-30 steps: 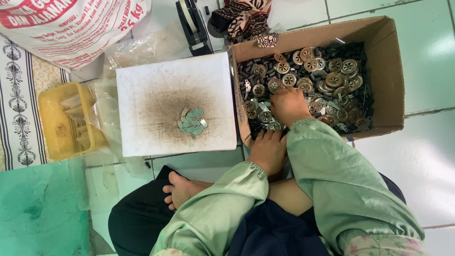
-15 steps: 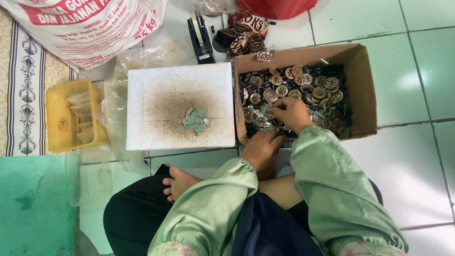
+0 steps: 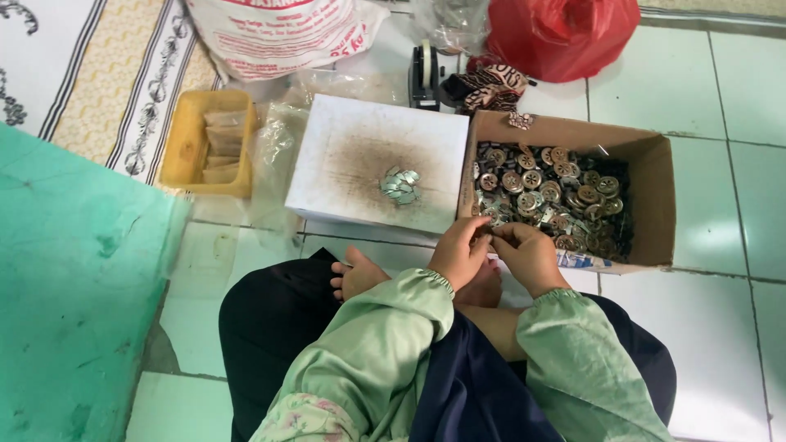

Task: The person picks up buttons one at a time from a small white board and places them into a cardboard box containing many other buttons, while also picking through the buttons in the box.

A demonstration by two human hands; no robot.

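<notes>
Where a second ago the right hand [image 3: 530, 255] dug among the buttons, both hands have now drawn back to the near edge of the cardboard box [image 3: 655, 205], fingertips pinched together on a small piece too tiny to make out; the left hand [image 3: 460, 254] meets it there. Round patterned buttons [image 3: 557, 196] fill that box. Left of it lies a scuffed white board [image 3: 344, 172] bearing a little heap of pale shell chips [image 3: 400, 186]; further left, a yellow plastic tray [image 3: 187, 143] holds flat packets.
</notes>
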